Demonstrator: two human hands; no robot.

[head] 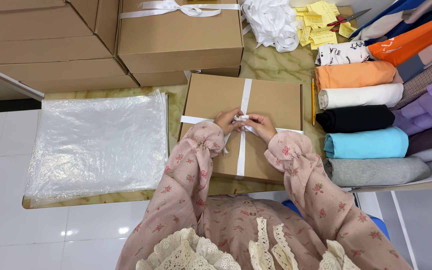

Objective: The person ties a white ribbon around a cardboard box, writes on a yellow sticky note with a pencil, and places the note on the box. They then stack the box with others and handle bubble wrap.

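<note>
A flat brown cardboard box (271, 100) lies on the table in front of me, wrapped crosswise with white ribbon (246, 92). My left hand (226, 121) and my right hand (261, 125) meet at the box's middle, where the ribbon bands cross. Both pinch the ribbon ends there, fingers closed on a small bunch of ribbon. Pink floral sleeves cover both my arms.
A stack of clear plastic bags (96, 145) lies to the left. Bigger cardboard boxes (178, 35), one tied with a ribbon bow, stand behind. A loose ribbon pile (272, 22), yellow notes (318, 22), scissors (348, 19), a pencil (313, 100) and rolled garments (358, 117) are at right.
</note>
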